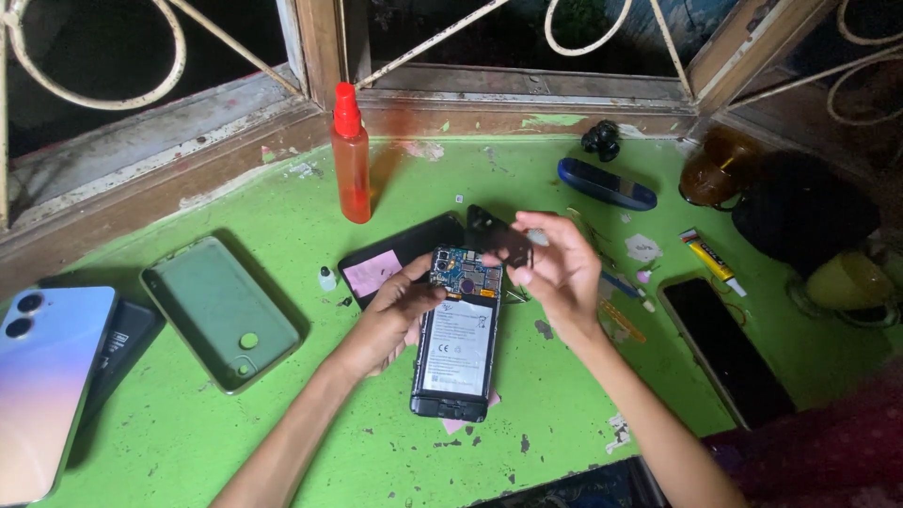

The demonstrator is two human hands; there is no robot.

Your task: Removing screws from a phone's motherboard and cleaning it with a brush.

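Note:
An opened phone [456, 348] lies back-up on the green table [188, 433], its battery and blue circuit board exposed. My left hand [395, 306] rests on the phone's left edge, thumb near the circuit board. My right hand [560, 263] holds a small black plastic cover piece [499, 237] lifted just above the top of the phone. A black phone back panel with a pink sticky note [374, 273] lies under and behind the phone.
An orange bottle with a red cap [351, 160] stands at the back. A green phone case [224, 310] and a blue-pink phone [42, 386] lie at the left. At the right lie a dark phone [724, 348], a glue tube [707, 256], a blue case [607, 183] and small tools.

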